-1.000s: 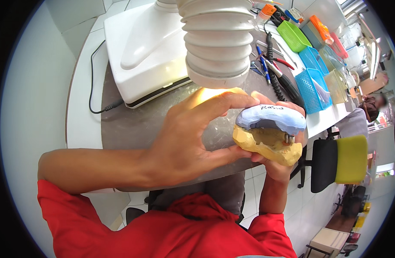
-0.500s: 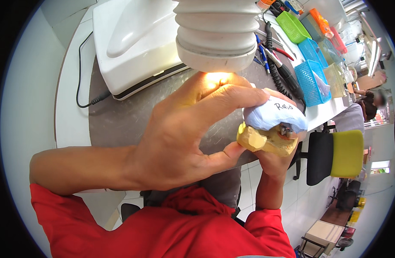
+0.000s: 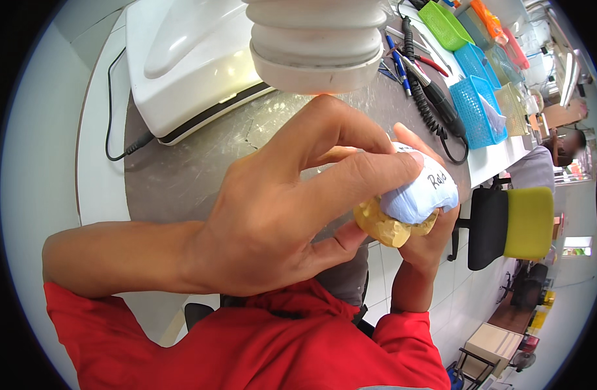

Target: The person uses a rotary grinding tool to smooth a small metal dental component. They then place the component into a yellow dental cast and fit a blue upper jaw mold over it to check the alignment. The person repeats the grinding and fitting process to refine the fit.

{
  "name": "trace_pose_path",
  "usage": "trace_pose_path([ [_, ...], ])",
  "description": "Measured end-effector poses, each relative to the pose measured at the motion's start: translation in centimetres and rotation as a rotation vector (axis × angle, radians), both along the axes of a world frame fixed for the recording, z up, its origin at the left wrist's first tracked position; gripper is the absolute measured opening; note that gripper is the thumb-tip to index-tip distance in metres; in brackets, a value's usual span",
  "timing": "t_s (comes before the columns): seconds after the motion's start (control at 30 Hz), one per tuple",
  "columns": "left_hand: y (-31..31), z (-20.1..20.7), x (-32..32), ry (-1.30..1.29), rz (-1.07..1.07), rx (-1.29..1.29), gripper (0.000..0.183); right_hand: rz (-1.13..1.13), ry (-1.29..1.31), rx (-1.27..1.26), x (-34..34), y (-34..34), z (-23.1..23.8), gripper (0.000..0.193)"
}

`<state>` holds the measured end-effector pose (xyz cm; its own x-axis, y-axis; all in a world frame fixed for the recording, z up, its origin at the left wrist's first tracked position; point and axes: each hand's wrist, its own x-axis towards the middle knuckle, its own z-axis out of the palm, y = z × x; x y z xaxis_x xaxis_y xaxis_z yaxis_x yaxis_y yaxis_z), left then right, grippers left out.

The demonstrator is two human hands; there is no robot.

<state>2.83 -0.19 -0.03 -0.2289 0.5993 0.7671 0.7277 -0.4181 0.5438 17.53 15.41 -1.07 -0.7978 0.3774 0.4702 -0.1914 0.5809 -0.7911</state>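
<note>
A dental cast [image 3: 417,195] is held up over the front edge of the bench. It has a pale blue-white plaster part with handwriting on top and a yellow stone part [image 3: 384,226] below. My left hand [image 3: 266,208] grips it from the left, thumb on the pale plaster and lower fingers by the yellow stone. From behind and below, my right hand [image 3: 432,237] supports the cast; most of its fingers are hidden, and one fingertip shows past the top edge.
A white ribbed hose nozzle [image 3: 317,68] hangs above my left hand. Beyond it stands a white housing [image 3: 188,65] with a black cable. A corded handpiece [image 3: 441,110], pens and pliers lie right, near blue baskets [image 3: 477,120]. A green-backed chair [image 3: 529,223] and another person are farther right.
The cast has turned and tilted, so its lettered top faces me more, and the metal piece seen on the yellow stone is hidden now. My left fingers have shifted over the plaster.
</note>
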Motion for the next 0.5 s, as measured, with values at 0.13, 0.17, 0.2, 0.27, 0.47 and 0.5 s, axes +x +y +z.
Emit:
trace_pose_path([
  [0.13,0.12,0.17,-0.03,0.007,0.006,0.013,0.052,-0.004,0.019,0.02,-0.09,0.04,-0.16,0.083],
  [0.17,0.17,0.11,-0.02,0.004,0.005,0.018,0.052,-0.006,0.017,0.014,-0.09,0.02,-0.18,0.083],
  [0.2,0.19,0.07,-0.02,0.002,0.005,0.02,0.052,-0.008,0.015,0.008,-0.09,-0.01,-0.2,0.083],
  [0.27,0.2,0.05,0.0,0.002,0.007,0.023,0.052,-0.011,0.006,-0.002,-0.06,-0.06,-0.16,0.083],
  [0.47,0.09,0.21,0.0,0.007,-0.002,0.015,0.051,0.0,-0.001,-0.03,-0.08,0.05,-0.16,0.085],
  [0.5,0.11,0.25,0.0,0.01,-0.002,0.013,0.051,0.006,0.0,-0.034,-0.1,0.11,-0.17,0.085],
])
